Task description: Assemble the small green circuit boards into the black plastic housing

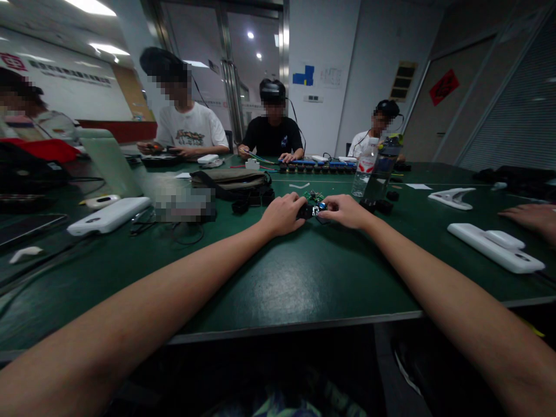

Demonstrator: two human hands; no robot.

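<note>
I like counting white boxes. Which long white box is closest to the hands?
The white box on the right, closer to the right hand than the left-side box.

Head cam, fwd/down over green table (269, 289) (single view), hands mid-distance.

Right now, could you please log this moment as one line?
left hand: grips small black part | right hand: pinches same part | green table | water bottle behind
</note>
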